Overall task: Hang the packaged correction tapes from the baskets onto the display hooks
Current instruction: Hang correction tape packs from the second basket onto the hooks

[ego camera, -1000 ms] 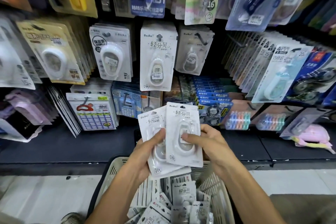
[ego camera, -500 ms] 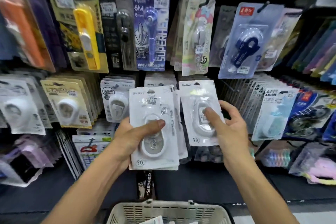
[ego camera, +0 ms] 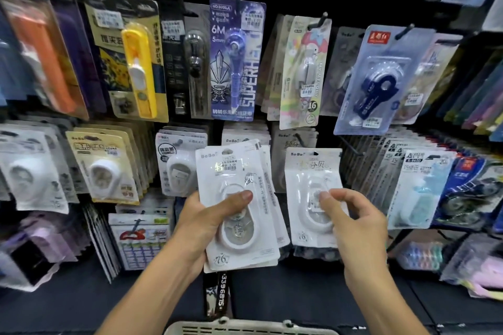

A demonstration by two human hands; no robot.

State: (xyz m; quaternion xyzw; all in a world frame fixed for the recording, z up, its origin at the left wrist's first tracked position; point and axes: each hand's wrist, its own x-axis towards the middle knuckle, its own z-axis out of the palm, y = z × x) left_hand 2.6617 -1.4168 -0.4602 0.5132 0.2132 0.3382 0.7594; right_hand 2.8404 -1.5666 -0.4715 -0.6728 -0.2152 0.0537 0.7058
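Left hand [ego camera: 206, 223] grips a stack [ego camera: 239, 209] of white packaged correction tapes, thumb across the front blister, fingers behind. Stack upright, long axis vertical, tilted slightly left at the top.

Right hand [ego camera: 351, 215] pinches a single pack [ego camera: 310, 193] by its blister, thumb and forefinger at the right side, other fingers curled behind. Pack upright, hang hole at the top edge. Just right of the stack, not touching it.

Key relation: the target hook [ego camera: 299, 136] sits directly above and behind the single pack, in the same white-pack column. The hole at the pack's top is just below the hook's end. Cannot tell whether the hole has caught the hook yet; the top edge is blurred against the packs [ego camera: 295, 168] hanging behind. Right hand is the nearer one. Judged next move: lift a little and push back along the hook, keeping the card vertical. Risk: the card flexes and the hole misses.

Surface: dark pegboard wall [ego camera: 337, 3], rows of hooks packed with carded stationery on all sides. Neighbouring columns are close, so little side room. Basket [ego camera: 245, 328] rim at the bottom edge, below both hands; contents not in view. Dark shelf [ego camera: 81, 302] beneath the display.
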